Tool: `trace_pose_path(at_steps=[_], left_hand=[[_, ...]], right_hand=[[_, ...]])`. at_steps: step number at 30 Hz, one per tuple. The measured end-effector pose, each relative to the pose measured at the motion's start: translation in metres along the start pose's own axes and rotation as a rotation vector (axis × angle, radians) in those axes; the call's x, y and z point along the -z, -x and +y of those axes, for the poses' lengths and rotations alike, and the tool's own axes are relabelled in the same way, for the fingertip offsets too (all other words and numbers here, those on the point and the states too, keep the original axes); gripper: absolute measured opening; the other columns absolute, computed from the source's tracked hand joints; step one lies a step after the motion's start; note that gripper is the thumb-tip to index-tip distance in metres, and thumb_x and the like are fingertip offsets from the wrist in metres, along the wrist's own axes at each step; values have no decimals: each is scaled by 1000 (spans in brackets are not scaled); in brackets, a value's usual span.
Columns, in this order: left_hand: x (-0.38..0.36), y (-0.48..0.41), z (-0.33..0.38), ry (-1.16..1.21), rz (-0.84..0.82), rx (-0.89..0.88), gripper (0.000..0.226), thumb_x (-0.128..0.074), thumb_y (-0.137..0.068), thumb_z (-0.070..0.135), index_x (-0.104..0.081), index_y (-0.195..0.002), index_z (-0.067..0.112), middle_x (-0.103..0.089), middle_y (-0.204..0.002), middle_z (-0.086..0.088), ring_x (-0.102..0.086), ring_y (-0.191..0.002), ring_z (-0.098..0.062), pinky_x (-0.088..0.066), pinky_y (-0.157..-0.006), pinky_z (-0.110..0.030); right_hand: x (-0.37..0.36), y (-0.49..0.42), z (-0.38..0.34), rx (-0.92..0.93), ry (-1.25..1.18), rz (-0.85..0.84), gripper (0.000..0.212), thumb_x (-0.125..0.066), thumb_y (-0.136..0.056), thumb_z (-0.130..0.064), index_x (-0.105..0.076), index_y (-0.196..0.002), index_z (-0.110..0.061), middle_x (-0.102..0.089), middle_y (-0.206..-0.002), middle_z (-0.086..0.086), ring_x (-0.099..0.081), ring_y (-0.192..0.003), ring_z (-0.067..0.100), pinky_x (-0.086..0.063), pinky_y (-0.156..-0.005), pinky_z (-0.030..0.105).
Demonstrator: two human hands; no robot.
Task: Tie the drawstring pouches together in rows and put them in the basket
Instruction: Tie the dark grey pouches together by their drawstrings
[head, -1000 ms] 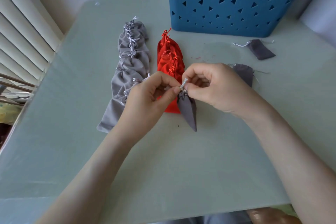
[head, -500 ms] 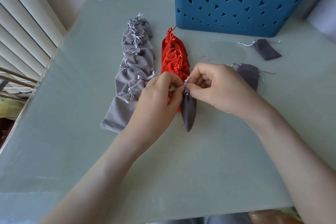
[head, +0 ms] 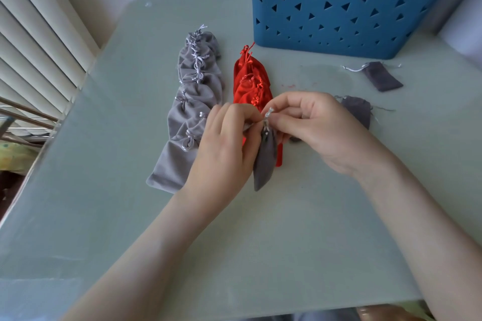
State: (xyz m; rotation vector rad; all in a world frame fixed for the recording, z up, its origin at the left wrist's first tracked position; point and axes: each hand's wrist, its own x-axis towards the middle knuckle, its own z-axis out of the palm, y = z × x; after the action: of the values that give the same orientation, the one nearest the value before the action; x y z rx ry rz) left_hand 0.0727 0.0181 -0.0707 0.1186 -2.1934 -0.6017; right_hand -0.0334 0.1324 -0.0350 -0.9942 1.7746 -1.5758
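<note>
A dark grey pouch hangs by its silver drawstring above the table's middle. My left hand and my right hand both pinch that drawstring at the pouch's neck. Behind my hands lies a tied row of red pouches, partly hidden by my fingers. To its left stretches a tied row of light grey pouches. Two loose dark grey pouches lie on the right, one near my right hand, the other farther back. The blue basket stands at the back right.
The pale green table ends in a front edge near my body. White window blinds run along the left side. A white object sits at the far right beside the basket.
The held pouch has swung from pointing right to hanging nearly straight down. Both hands stay at its drawstring, fingers shifting slightly. The view has shifted a little.
</note>
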Motion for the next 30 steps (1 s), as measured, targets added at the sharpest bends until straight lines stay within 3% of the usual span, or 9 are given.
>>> trace_pose_path(at_steps=[8,13,17,23,30], left_hand=[[0,2,0,34,36,-49,9,-50,-92,10,-46,-98,16,-60,-88,-7,-49,-84,-18,-35,-79,-16],[-1,2,0,42,41,-1,9,-51,-92,15,-46,-97,20,-52,-93,9,-50,-85,-15,-34,-80,-12],[0,2,-1,39,45,14,10,-53,-91,14,-47,-96,21,-51,-92,11,-50,-84,-13,-32,-80,-8],[-2,2,1,60,59,36,4,-55,-91,12,-56,-93,9,-53,-92,10,-51,-82,-12,-33,-80,-6],[0,2,0,75,45,14,10,-53,-91,14,-48,-97,20,-51,-93,11,-50,-84,-12,-35,-79,-9]], right_hand=[[2,2,-3,126,128,4,23,-59,-88,5,-63,-79,-16,-64,-59,-18,-56,-55,-7,-40,-57,5],[2,2,-2,272,256,32,33,-61,-86,5,-61,-80,-27,-63,-66,-28,-58,-62,-10,-39,-64,2],[2,1,1,326,355,69,34,-64,-86,-1,-60,-81,-34,-62,-71,-31,-59,-69,-11,-39,-68,3],[5,-1,4,255,214,-2,33,-56,-89,7,-60,-81,-25,-64,-69,-27,-57,-64,-11,-40,-64,3],[4,0,4,214,130,-46,30,-55,-88,9,-60,-80,-19,-65,-64,-23,-56,-57,-8,-39,-58,3]])
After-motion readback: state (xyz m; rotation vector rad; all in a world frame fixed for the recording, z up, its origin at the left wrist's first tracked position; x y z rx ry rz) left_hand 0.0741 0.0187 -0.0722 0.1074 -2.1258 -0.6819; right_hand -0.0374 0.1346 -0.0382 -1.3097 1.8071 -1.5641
